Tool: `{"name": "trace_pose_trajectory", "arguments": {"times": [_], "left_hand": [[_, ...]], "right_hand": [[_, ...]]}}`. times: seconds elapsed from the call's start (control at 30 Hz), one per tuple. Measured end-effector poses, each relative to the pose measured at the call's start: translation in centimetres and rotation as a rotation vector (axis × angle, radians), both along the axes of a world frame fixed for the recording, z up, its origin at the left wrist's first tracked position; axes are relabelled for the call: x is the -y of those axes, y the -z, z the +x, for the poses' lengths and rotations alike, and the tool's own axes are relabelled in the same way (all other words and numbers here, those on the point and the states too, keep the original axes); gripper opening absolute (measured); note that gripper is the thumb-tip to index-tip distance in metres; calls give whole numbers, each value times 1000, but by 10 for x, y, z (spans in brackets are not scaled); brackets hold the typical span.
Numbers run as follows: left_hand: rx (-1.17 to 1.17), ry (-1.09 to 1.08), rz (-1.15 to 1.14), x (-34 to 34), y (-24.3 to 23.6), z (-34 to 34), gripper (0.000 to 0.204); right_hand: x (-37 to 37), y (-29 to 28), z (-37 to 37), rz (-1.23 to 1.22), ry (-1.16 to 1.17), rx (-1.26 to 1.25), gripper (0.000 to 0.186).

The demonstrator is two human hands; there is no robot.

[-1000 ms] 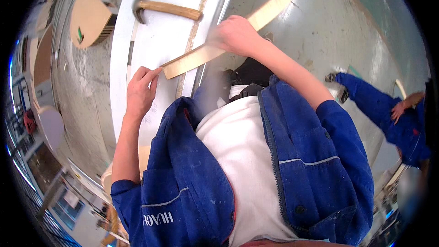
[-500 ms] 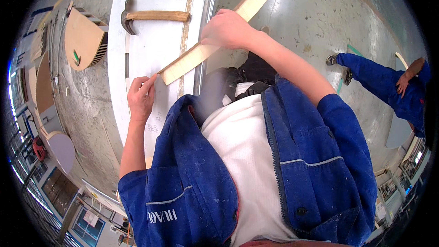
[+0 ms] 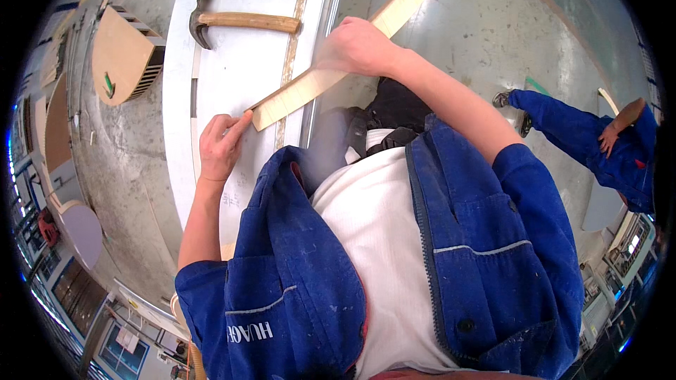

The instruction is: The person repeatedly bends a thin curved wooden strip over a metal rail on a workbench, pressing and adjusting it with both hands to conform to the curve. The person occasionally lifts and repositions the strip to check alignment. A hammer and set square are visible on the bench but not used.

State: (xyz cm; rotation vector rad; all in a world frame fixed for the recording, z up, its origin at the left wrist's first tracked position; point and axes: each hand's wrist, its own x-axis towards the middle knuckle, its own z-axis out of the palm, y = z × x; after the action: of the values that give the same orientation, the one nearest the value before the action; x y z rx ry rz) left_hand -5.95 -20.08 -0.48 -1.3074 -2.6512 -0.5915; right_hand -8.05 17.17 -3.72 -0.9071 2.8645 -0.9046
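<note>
Right hand [image 3: 359,46] grip closed around curved wooden strip [image 3: 310,88] mid-length; left hand [image 3: 220,146] fingers pinch its lower end over white table [image 3: 239,63].

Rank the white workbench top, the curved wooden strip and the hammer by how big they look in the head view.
1. White workbench top, largest.
2. Curved wooden strip, long and thin, running out of frame at the top.
3. Hammer, smallest.
The strip is raised nearer the camera, so its lead over the hammer may be exaggerated.

A pale tan wooden strip [image 3: 331,74] lies over a white board [image 3: 243,63]; the jacket [image 3: 486,253] is blue.
</note>
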Motion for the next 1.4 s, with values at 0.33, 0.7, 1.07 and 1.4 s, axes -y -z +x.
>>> {"name": "trace_pose_trajectory", "arguments": {"times": [0.33, 0.7, 1.07, 1.4], "left_hand": [[103, -71, 69, -4, -1, 1, 41], [61, -19, -46, -7, -19, 2, 42], [119, 96, -203, -40, -35, -13, 38], [68, 111, -216, -73, -35, -18, 31]], "right_hand": [[1, 1, -4, 68, 4, 26, 22], [-2, -2, -3, 96, 39, 17, 23], [-1, 8, -2, -5, 39, 0, 24], [1, 4, -3, 102, 52, 149, 26]]}}
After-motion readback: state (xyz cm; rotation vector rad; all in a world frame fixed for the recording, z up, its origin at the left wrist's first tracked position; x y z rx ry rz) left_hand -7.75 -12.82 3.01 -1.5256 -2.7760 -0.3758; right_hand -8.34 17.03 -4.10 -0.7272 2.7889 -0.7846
